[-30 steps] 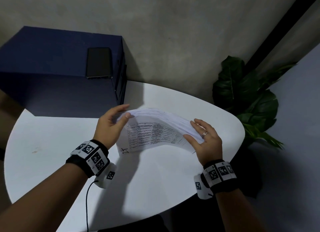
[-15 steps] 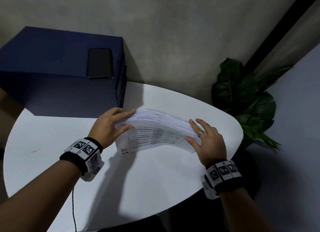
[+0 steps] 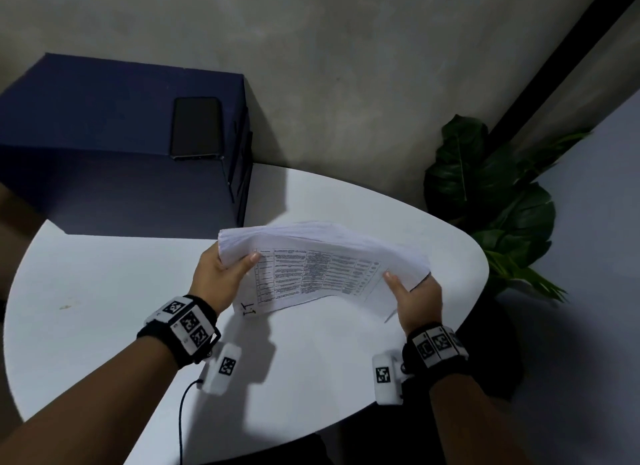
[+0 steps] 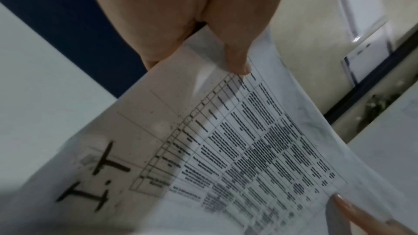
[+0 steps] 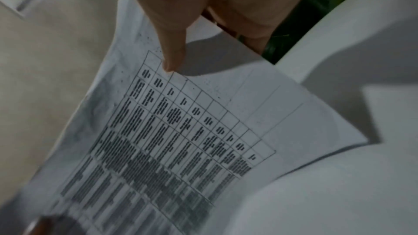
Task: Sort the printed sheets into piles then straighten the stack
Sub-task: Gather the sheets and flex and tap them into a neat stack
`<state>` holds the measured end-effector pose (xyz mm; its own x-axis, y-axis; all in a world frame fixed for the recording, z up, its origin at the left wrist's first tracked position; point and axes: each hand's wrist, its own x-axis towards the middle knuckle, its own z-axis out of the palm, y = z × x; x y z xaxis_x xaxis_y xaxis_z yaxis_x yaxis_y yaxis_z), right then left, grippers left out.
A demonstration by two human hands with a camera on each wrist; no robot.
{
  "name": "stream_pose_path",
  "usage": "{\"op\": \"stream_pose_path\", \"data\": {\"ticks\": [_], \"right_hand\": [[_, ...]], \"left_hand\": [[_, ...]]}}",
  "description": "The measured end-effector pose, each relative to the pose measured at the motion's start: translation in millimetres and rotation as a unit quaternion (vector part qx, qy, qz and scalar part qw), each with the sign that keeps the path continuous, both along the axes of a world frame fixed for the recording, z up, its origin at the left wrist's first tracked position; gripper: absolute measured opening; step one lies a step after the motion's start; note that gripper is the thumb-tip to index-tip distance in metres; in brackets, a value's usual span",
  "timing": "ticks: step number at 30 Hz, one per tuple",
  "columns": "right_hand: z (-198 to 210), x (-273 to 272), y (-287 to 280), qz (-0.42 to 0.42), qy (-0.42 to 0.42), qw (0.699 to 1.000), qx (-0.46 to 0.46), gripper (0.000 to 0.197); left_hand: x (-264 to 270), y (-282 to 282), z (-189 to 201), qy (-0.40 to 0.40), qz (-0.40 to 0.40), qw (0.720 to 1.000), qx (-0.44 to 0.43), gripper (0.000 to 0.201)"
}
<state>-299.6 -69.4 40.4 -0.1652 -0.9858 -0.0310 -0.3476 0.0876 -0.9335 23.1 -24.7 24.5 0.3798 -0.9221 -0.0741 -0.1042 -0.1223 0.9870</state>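
Observation:
A thick stack of printed sheets (image 3: 311, 267) hangs lifted above the white round table (image 3: 104, 291), sagging in the middle. Its top sheet carries a printed table and a handwritten "1.1" at the near left corner. My left hand (image 3: 221, 274) grips the stack's left end, thumb on top and fingers hidden underneath. My right hand (image 3: 412, 294) grips the right end the same way. The left wrist view shows the top sheet (image 4: 226, 140) with my left thumb (image 4: 237, 56) pressing on it. In the right wrist view my right thumb (image 5: 172, 51) presses the sheet (image 5: 181, 131).
A dark blue box (image 3: 114, 145) stands at the table's back left with a black phone (image 3: 196, 127) lying on top. A green leafy plant (image 3: 491, 201) stands beyond the table's right edge. A grey wall is close behind. A cable (image 3: 181, 419) hangs from my left wrist.
The stack was lying low on the table with my fingers over its ends. Now both hands have taken hold of the ends, thumbs on top, and raised it off the table.

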Motion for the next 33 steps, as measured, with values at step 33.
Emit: {"op": "stream_pose_path", "data": {"ticks": [33], "right_hand": [[-66,-33,-35,-0.017,0.198,0.955,0.219,0.040]], "left_hand": [[-19,-13,-89,-0.080,-0.111,0.959,0.247,0.043]]}}
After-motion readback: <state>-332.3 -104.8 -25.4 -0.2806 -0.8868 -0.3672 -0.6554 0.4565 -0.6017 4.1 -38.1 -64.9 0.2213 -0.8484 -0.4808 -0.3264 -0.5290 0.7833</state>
